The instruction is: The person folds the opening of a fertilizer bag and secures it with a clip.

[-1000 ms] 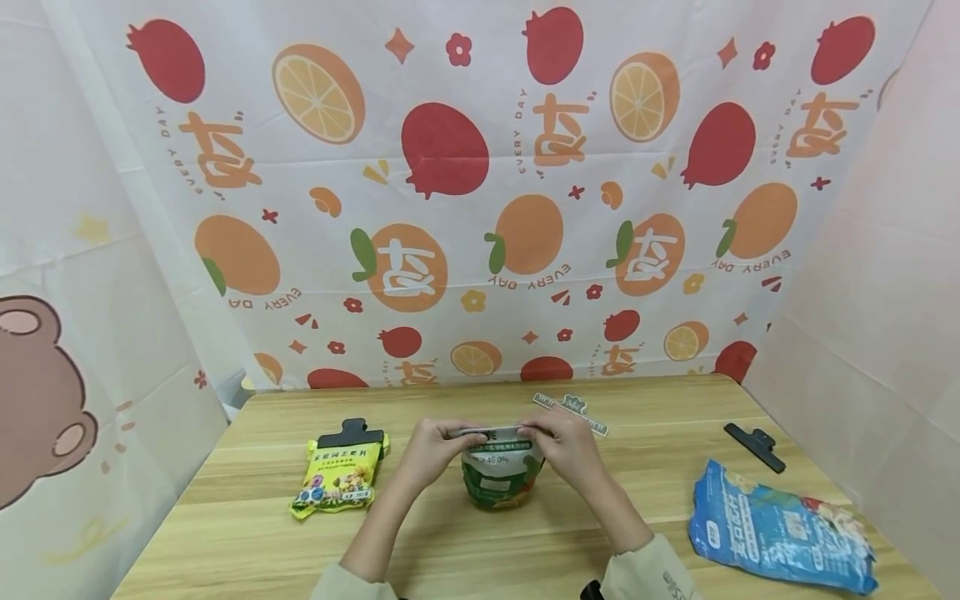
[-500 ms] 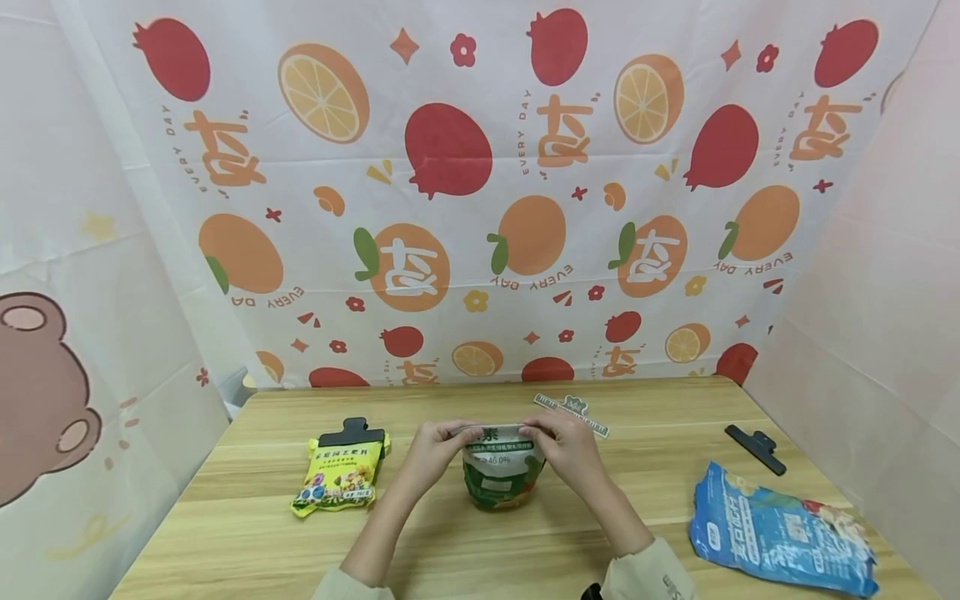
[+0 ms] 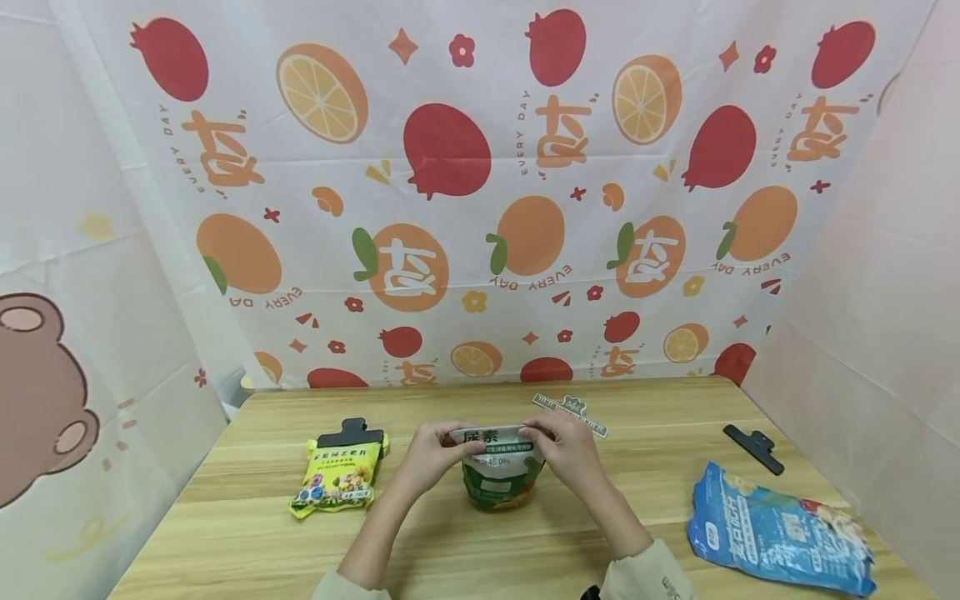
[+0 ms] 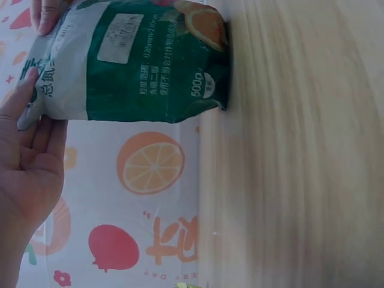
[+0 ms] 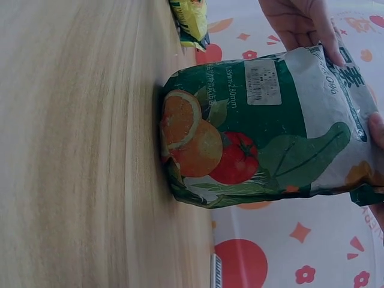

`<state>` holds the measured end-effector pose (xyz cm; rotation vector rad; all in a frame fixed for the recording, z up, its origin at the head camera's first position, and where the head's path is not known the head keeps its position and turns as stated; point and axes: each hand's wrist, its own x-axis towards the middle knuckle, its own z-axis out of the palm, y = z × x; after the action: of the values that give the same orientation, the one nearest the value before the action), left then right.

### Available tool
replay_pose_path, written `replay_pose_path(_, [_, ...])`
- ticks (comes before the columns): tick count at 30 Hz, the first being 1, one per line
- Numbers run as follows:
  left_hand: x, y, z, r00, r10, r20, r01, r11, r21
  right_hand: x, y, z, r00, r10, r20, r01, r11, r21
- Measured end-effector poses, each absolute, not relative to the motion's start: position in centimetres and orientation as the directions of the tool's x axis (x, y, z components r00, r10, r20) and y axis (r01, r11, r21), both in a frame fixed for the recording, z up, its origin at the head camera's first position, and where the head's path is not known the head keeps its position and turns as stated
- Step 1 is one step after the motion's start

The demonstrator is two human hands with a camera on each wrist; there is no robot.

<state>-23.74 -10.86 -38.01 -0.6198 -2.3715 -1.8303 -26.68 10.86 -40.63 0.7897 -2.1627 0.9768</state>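
Note:
A green and white bag (image 3: 498, 479) printed with fruit and vegetables stands upright on the table. My left hand (image 3: 429, 457) pinches its top edge at the left, thumb on the front and fingers behind. At the other top corner my right hand (image 3: 564, 443) pinches the edge too. In the left wrist view the bag (image 4: 150, 66) shows a white label and "500g" near its base, with the left hand (image 4: 30, 162) at its top. The right wrist view shows the bag's (image 5: 240, 132) printed orange and tomato; only part of the right hand (image 5: 377, 129) is visible there.
To the left lies a yellow bag (image 3: 341, 477) with a black clip (image 3: 351, 432) on its top. Behind the right hand is a white patterned clip (image 3: 573, 407). At the right are a black clip (image 3: 754, 447) and a blue bag (image 3: 780, 529). A printed curtain (image 3: 465, 250) hangs behind the table.
The left thumb has slid down and inward on the bag's front. More of the white top band and its large print now shows. The right hand stays at its corner.

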Motion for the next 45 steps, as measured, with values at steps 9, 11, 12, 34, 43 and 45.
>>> replay_pose_path(9, [-23.4,-10.4,-38.0,-0.926,0.214,0.311,0.355,0.214,0.91,-26.4,11.1,-41.1,-0.634,-0.296,0.714,-0.736,0.514,-0.441])
replay_pose_path(11, [-23.4,-10.4,-38.0,-0.925,0.208,0.318,0.361,0.217,0.907,-26.4,11.1,-41.1,-0.636,-0.303,0.709,-0.739,0.504,-0.448])
replay_pose_path(12, [-23.4,-10.4,-38.0,-0.924,0.206,0.322,0.364,0.219,0.905,-26.4,11.1,-41.1,-0.635,-0.304,0.71,-0.741,0.5,-0.448])
replay_pose_path(34, [-23.6,-10.4,-38.1,-0.932,0.197,0.304,0.343,0.21,0.915,-24.5,11.0,-37.7,-0.65,-0.251,0.717,-0.751,0.356,-0.556])
replay_pose_path(43, [-23.6,-10.6,-38.1,-0.935,0.193,0.297,0.334,0.201,0.921,-28.6,13.2,-36.1,-0.667,-0.114,0.737,-0.711,0.394,-0.582])
replay_pose_path(45, [-23.6,-10.6,-38.1,-0.936,0.192,0.296,0.333,0.201,0.921,-30.1,14.0,-36.4,-0.694,-0.089,0.715,-0.686,0.385,-0.617])
